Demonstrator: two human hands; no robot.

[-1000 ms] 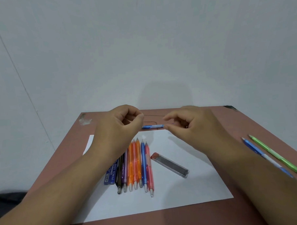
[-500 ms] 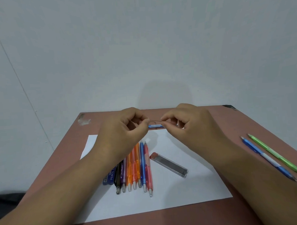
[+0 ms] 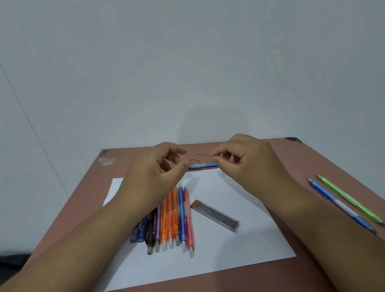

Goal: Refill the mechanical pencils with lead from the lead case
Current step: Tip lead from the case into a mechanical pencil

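Right hand (image 3: 243,159) pinches a thin lead (image 3: 204,155) and grips a blue pencil (image 3: 202,165), above the table's (image 3: 320,153) far edge. Left hand (image 3: 159,171) loosely curled, holding nothing. Lead case (image 3: 215,215) lies mid-paper (image 3: 246,242).

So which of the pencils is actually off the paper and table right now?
The blue-and-white pencil, held between both hands above the paper's far edge; every other pencil lies flat.

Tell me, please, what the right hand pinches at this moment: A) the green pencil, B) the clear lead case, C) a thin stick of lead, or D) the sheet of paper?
C: the right hand pinches a thin lead between thumb and forefinger, its free end pointing toward the left hand; the lead case lies on the paper.
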